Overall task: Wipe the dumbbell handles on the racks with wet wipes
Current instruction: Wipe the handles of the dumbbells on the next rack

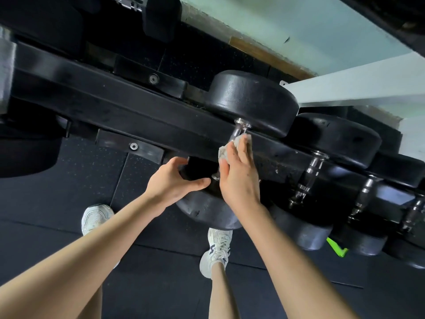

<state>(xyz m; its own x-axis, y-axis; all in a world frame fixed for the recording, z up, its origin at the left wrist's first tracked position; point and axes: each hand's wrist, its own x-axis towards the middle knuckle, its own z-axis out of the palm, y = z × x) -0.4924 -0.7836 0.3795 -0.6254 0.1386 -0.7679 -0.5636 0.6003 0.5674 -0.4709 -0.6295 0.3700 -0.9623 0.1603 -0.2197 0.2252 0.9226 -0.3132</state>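
A black dumbbell lies across the black rack (pixel 110 107), its far head (pixel 250 102) behind the rail and its near head (pixel 207 212) in front. My right hand (pixel 239 176) wraps a crumpled white wet wipe (pixel 226 149) around its chrome handle (pixel 240 130), of which only the top end shows. My left hand (pixel 174 178) holds the near head's upper edge, fingers curled over it and thumb below.
Three more dumbbells (pixel 308 180) with chrome handles sit to the right on the same rack. A lime-green object (pixel 335 247) lies on the dark rubber floor (pixel 161 284). My white trainers (pixel 216 249) stand below the rack. A pale wall (pixel 299 31) runs behind.
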